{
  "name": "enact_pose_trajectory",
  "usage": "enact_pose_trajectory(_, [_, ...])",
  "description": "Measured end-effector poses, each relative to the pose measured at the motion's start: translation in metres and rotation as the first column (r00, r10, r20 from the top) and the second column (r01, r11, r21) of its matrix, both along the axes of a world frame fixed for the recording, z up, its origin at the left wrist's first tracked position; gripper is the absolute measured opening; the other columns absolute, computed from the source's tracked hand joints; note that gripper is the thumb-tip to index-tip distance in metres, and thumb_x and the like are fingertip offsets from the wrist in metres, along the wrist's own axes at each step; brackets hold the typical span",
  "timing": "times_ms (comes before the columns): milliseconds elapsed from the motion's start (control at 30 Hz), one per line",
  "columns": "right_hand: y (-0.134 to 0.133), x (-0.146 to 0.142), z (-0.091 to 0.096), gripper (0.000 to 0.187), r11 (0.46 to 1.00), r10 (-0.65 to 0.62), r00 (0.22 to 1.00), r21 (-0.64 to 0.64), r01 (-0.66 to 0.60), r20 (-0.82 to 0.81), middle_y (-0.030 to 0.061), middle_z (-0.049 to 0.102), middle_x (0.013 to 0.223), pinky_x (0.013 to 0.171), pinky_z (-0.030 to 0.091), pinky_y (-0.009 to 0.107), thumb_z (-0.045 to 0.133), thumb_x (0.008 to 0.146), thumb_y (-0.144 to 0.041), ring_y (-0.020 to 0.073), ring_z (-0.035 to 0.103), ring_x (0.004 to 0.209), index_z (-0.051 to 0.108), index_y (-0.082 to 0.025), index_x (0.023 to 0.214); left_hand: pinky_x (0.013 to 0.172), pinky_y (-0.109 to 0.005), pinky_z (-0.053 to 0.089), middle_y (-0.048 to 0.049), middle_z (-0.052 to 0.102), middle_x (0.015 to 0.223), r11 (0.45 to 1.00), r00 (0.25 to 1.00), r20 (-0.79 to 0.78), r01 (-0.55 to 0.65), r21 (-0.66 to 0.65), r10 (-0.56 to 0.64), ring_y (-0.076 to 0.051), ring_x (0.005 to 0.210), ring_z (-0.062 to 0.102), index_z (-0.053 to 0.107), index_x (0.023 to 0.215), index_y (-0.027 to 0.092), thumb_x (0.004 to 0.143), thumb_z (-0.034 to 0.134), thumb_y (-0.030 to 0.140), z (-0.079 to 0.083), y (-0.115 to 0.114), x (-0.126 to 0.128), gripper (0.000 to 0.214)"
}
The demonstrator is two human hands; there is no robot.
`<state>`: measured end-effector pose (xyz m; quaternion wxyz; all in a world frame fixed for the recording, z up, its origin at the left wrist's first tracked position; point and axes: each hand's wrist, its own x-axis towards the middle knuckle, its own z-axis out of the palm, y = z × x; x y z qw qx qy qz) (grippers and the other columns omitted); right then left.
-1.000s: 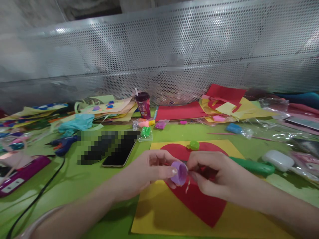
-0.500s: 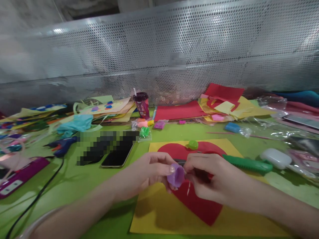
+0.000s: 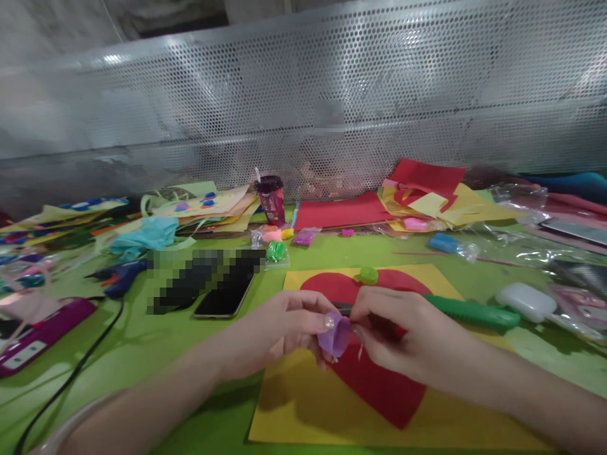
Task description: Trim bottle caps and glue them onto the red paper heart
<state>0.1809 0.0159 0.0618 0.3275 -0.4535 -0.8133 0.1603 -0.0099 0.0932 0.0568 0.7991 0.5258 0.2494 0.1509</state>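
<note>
My left hand (image 3: pixel 279 328) and my right hand (image 3: pixel 393 328) meet over a yellow sheet (image 3: pixel 303 404) that carries a big red paper heart (image 3: pixel 379 385). Both pinch a small lilac clay piece (image 3: pixel 334 336) held between the fingertips, with a thin pale strip hanging under it. A small green clay blob (image 3: pixel 368 275) lies at the heart's top notch. A green-handled knife (image 3: pixel 474 311) rests on the sheet just right of my right hand.
A black phone (image 3: pixel 222 297) lies left of the sheet on the green table (image 3: pixel 142 354), and a black cable (image 3: pixel 80 373) runs beside it. Packets of coloured clay (image 3: pixel 275 250), a dark cup (image 3: pixel 271 199), a white case (image 3: pixel 524 302), a blue glue gun (image 3: pixel 118 275) and stacks of coloured paper (image 3: pixel 341 212) line the back below a perforated metal wall.
The lilac clay has been pressed smaller and turned between my fingertips. Both hands have dropped slightly towards the heart.
</note>
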Motion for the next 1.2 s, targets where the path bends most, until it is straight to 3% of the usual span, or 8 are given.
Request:
enact_pose_trajectory(133, [-0.0011, -0.0002, 0.0002, 0.016, 0.998, -0.001, 1.000, 0.063, 0.000, 0.005, -0.0024, 0.051, 0.067, 0.049, 0.035, 0.018, 0.045, 0.073, -0.004, 0.0074, 0.041, 0.055, 0.054, -0.018, 0.073, 0.059, -0.024, 0.048, -0.0019, 0.063, 0.062, 0.999, 0.999, -0.007, 0.035, 0.009, -0.035, -0.011, 0.056, 0.058, 0.064, 0.075, 0.013, 0.070, 0.068, 0.026, 0.0005, 0.0002, -0.0010, 0.015])
enact_pose_trajectory(300, [-0.0009, 0.0003, 0.0020, 0.014, 0.991, -0.094, 0.995, 0.093, 0.098, -0.046, -0.0013, 0.052, 0.069, 0.052, 0.038, 0.021, 0.046, 0.083, -0.010, 0.0089, 0.044, 0.057, 0.055, -0.019, 0.076, 0.057, -0.024, 0.047, -0.0011, 0.061, 0.061, 0.999, 0.998, 0.023, 0.053, -0.001, -0.053, -0.011, 0.054, 0.056, 0.062, 0.072, 0.015, 0.071, 0.067, 0.029, -0.0011, 0.0005, -0.0020, 0.015])
enact_pose_trajectory(467, [-0.0015, -0.0025, 0.0003, 0.015, 0.999, -0.017, 0.998, 0.038, 0.019, -0.055, 0.0010, 0.060, 0.077, 0.058, 0.045, 0.021, 0.047, 0.089, -0.014, 0.0097, 0.052, 0.063, 0.061, -0.019, 0.084, 0.057, -0.025, 0.048, -0.0018, 0.061, 0.063, 0.999, 0.998, 0.025, 0.051, 0.011, -0.052, -0.011, 0.055, 0.057, 0.064, 0.073, 0.014, 0.070, 0.068, 0.029, -0.0017, 0.0014, -0.0018, 0.016])
enact_pose_trajectory(800, [-0.0017, -0.0046, -0.0053, 0.018, 0.983, -0.031, 0.999, 0.180, 0.034, -0.019, 0.0019, 0.060, 0.079, 0.062, 0.047, 0.021, 0.044, 0.086, -0.009, 0.0105, 0.056, 0.066, 0.061, -0.017, 0.087, 0.060, -0.025, 0.049, -0.0021, 0.061, 0.064, 0.999, 0.998, 0.041, 0.044, 0.026, -0.045, -0.011, 0.056, 0.058, 0.066, 0.079, 0.013, 0.075, 0.068, 0.030, -0.0019, 0.0005, -0.0024, 0.017])
enact_pose_trajectory(1200, [-0.0055, -0.0056, -0.0009, 0.016, 0.979, -0.034, 0.998, 0.204, 0.022, 0.057, -0.0014, 0.051, 0.067, 0.050, 0.038, 0.018, 0.045, 0.076, -0.005, 0.0075, 0.042, 0.055, 0.053, -0.017, 0.070, 0.060, -0.024, 0.050, -0.0013, 0.062, 0.064, 0.995, 0.995, 0.003, 0.099, 0.000, -0.099, -0.011, 0.057, 0.059, 0.065, 0.077, 0.013, 0.079, 0.066, 0.030, -0.0077, 0.0032, -0.0021, 0.018])
